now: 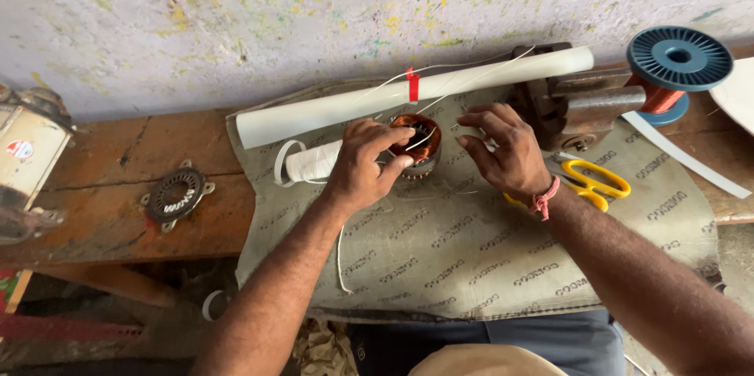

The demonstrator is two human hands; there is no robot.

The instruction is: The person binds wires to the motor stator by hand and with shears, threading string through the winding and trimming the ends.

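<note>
Seen from above, a grey printed mat (471, 250) covers the wooden surface (118, 188). At its centre, the left hand (363, 166) curls its fingers around a copper-wound stator (416, 144), steadying it. The right hand (503, 148), just right of the stator, pinches thin white thread with fingers nearly closed. Lacing seems underway. Behind the stator lies a white paper roll (330, 109).
</note>
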